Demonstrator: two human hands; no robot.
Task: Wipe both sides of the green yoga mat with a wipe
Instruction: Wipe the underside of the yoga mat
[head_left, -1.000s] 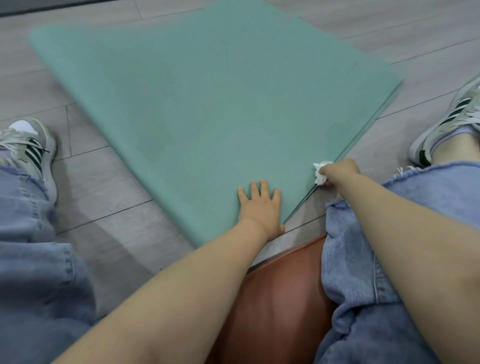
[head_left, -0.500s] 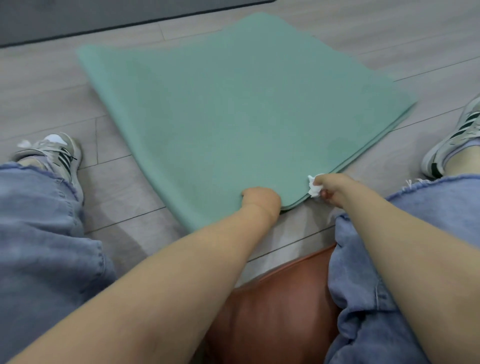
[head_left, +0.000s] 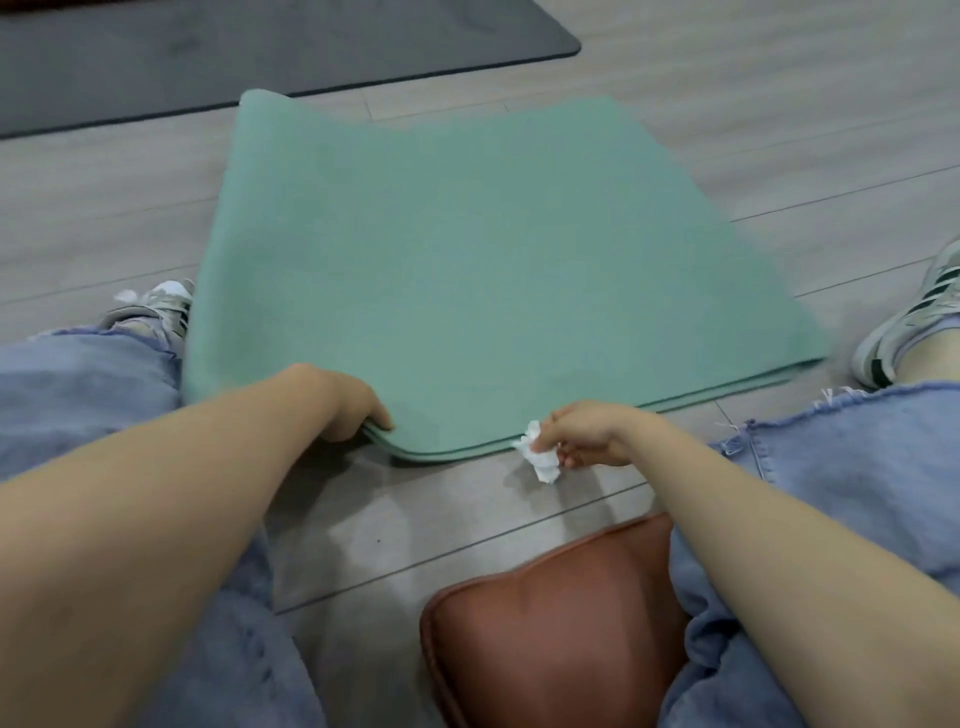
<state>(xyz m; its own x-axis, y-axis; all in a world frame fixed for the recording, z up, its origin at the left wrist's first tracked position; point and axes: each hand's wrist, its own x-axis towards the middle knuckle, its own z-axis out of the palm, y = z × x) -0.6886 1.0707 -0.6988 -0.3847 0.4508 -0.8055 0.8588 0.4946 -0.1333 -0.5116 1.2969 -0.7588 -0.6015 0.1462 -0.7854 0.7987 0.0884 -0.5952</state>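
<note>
Mat first: the green yoga mat (head_left: 467, 280) lies folded double on the grey floor (head_left: 727, 130), its two layers showing along the near edge, filling the centre of the view between the person's spread legs. At about 7 o'clock of the mat, the left hand (head_left: 337, 402) has its fingers curled round the near corner, gripping both layers. At 5 o'clock, just off the near edge, the right hand (head_left: 587, 434) pinches a crumpled white wipe (head_left: 540, 457) above the floor. A dark grey mat (head_left: 208, 52) lies at 11 o'clock, a brown cushion (head_left: 550, 634) at 6. No containers are in view.
</note>
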